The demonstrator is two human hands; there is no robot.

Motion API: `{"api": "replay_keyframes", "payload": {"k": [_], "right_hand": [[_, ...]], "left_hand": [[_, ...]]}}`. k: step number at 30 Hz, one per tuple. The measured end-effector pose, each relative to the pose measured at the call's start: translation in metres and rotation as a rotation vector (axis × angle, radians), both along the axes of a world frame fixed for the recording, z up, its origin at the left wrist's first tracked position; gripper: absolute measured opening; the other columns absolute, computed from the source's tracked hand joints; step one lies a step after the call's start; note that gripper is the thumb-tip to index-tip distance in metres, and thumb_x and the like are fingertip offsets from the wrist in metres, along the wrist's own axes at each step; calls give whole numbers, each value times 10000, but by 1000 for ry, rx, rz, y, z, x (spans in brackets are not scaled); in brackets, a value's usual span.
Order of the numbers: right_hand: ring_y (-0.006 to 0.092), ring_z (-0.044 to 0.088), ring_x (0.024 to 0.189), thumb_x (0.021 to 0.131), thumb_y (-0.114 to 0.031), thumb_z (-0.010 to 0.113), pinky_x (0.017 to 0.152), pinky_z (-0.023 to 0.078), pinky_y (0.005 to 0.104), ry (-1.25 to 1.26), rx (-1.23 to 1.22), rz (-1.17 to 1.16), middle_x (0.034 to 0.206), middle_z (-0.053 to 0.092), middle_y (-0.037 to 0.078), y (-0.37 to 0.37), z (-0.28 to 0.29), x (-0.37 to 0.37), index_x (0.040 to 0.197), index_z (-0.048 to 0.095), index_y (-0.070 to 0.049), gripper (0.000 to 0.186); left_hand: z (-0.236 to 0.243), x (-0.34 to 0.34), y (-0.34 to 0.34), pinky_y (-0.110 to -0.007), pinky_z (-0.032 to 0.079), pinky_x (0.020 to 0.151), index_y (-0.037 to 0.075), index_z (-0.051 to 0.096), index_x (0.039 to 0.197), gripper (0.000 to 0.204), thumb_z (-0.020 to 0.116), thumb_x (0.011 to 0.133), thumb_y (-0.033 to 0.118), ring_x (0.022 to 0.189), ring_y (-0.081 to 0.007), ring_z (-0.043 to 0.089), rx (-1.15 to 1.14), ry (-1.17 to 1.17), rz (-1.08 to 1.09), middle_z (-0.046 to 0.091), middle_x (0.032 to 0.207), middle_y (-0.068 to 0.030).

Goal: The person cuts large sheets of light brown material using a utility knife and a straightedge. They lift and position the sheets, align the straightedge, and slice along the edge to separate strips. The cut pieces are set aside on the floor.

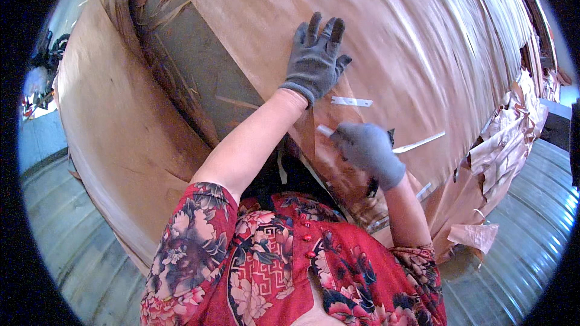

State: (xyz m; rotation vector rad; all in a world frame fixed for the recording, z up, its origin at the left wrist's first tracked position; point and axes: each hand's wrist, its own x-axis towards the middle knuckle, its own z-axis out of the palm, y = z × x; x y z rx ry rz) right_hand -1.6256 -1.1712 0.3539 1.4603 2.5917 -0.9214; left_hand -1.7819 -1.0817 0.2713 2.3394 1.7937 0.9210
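Observation:
A large sheet of thin reddish-brown wood veneer (417,54) spreads before me, its surface wavy toward the right. My left hand (317,57), in a dark grey glove, lies on it with the fingers spread, near the sheet's left edge. Closer to my body, my right hand (367,150) in a lighter grey glove is closed low over the veneer. A short white strip (324,130) sticks out at its fingertips; the rest is covered by the fingers. Between the hands a white strip of tape (351,102) lies on the veneer, and a longer white strip (421,142) extends right of my right hand.
Another veneer sheet (121,121) curves down at the left, beyond a dark grey gap (199,66) with torn splinters. Ragged veneer scraps (507,139) hang at the right edge. A loose scrap (474,236) lies lower right, above the ribbed greenish floor (513,265).

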Motion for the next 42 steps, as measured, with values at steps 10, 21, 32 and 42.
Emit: {"api": "replay_keyframes", "payload": {"k": [10,21,32,42], "right_hand": [[312,606,578,799,-350,544,507,463,416,-219,24,-96,606,602,123,-35,-27,-31,695,639,-103,284],[335,599,572,799,-312,560,496,448,454,-186,29,-79,620,593,152,-76,-11,-7,746,572,-70,248],[328,601,586,870,-214,530,508,455,406,311,-34,-562,653,583,181,-77,12,52,944,588,-71,170],[82,525,562,874,-111,535,494,417,234,706,-138,-976,629,563,36,-72,30,93,867,600,8,137]], "left_hand": [[-2,-7,-71,-474,136,1069,36,305,1350,624,424,879,428,1318,-438,116,-73,-480,-160,195,1424,-219],[-12,28,-111,-516,237,1024,43,133,1393,762,568,800,243,1284,-401,244,-41,-157,-146,276,1402,-169],[11,5,-83,-489,199,1051,-22,190,1368,745,531,824,356,1269,-433,240,152,-105,0,309,1384,-155],[21,65,-47,-422,81,1096,31,280,1362,726,485,804,447,1335,-311,178,-210,182,-366,224,1435,-159]]}}
